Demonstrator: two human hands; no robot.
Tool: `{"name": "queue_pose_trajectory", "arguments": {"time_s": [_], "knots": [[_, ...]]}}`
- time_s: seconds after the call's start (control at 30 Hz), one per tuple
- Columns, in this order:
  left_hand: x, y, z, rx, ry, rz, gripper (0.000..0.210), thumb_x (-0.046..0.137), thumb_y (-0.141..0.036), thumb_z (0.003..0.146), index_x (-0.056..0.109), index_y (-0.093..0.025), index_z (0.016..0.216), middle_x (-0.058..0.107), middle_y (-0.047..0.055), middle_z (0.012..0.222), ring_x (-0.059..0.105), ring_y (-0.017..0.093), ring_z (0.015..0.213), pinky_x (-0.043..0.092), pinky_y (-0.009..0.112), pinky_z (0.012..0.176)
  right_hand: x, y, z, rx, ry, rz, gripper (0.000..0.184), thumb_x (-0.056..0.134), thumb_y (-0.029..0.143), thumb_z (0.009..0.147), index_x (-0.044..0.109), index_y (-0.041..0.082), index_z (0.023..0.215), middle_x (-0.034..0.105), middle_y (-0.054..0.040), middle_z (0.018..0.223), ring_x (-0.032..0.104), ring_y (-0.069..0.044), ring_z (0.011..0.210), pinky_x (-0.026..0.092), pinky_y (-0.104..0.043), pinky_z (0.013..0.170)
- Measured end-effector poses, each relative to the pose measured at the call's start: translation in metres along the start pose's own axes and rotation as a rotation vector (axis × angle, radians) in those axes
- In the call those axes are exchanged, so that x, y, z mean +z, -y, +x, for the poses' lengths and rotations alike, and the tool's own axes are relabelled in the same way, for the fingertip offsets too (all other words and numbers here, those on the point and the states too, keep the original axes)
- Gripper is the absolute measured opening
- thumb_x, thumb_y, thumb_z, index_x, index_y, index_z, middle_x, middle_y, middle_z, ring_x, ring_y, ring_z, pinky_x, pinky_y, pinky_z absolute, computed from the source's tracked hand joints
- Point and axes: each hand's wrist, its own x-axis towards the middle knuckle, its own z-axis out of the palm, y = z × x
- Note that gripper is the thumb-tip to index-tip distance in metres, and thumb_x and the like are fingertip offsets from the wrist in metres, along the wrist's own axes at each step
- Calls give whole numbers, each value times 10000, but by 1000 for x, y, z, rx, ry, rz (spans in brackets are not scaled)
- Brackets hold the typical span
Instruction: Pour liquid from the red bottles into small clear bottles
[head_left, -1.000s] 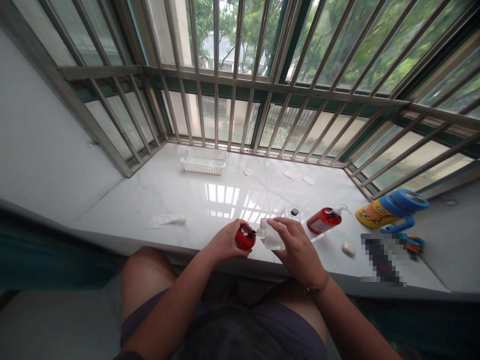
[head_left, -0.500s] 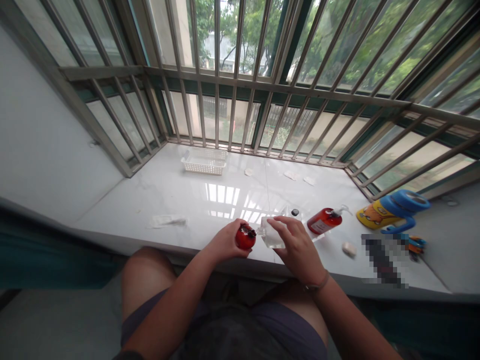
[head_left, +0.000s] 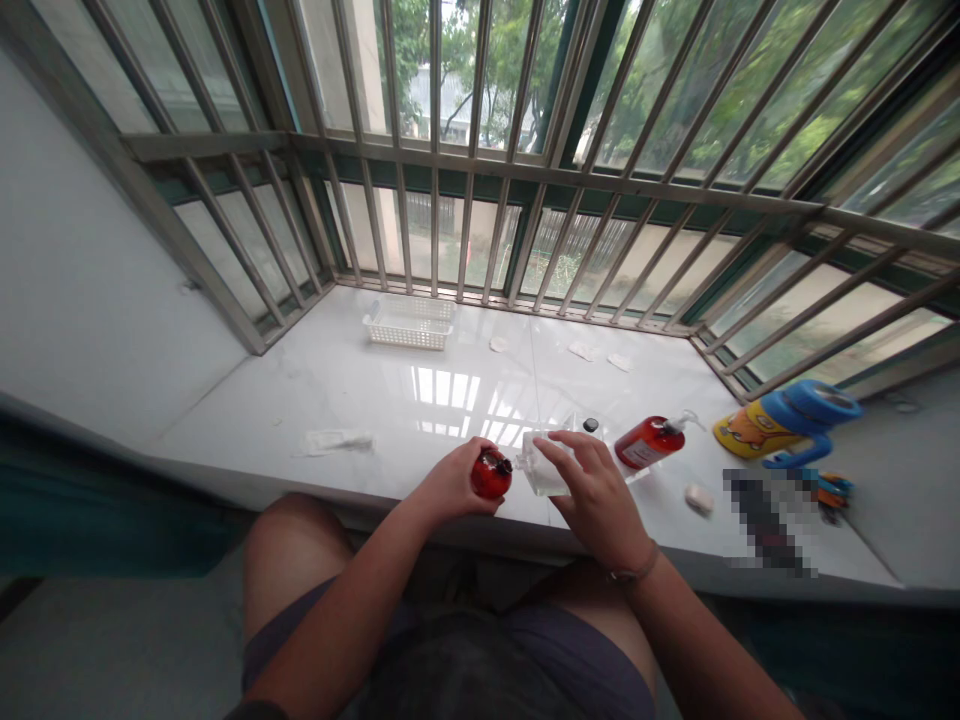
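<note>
My left hand (head_left: 452, 483) is wrapped round a red bottle (head_left: 491, 478) with a dark opening at its top. My right hand (head_left: 600, 495) grips a clear bottle (head_left: 546, 468), tilted sideways so that its narrow neck meets the red bottle's mouth. Whether liquid passes between the two is too small to tell. Just behind my right hand, a black cap (head_left: 590, 425) shows near another clear object that is mostly hidden. To the right, a red pump bottle (head_left: 643, 442) with a clear pump head rests on the white ledge (head_left: 420, 490).
A white perforated basket (head_left: 409, 335) stands at the back left. A yellow and blue flask (head_left: 780, 418) is at the right, near a whitish lump (head_left: 699, 499) and a blurred-out dark object (head_left: 769, 525). A flat wrapper (head_left: 337, 441) lies at left. Metal bars (head_left: 469, 230) line the window.
Both hands hold almost the same pose. The clear bottle and the fingers of my right hand have shifted very slightly.
</note>
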Motion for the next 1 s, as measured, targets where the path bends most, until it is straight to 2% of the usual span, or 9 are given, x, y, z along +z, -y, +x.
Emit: {"name": "queue_pose_trajectory", "arguments": {"time_s": [0.33, 1.0], "knots": [[-1, 1, 0, -3, -1, -9, 746, 923, -264, 638, 572, -277, 1296, 693, 42, 1271, 684, 270, 1124, 557, 404, 1023, 0, 2, 1, -35, -46, -32, 799, 604, -43, 788, 547, 273, 1520, 589, -120, 1437, 528, -349, 1326, 522, -583, 1150], [0, 1, 0, -10, 0, 2, 751, 925, -267, 639, 566, -278, 1299, 696, 35, 1263, 687, 264, 1118, 554, 409, 1038, 4, 0, 2, -44, -72, -53, 861, 557, -38, 774, 530, 313, 1560, 592, -105, 1471, 514, -355, 1375, 520, -623, 1158]]}}
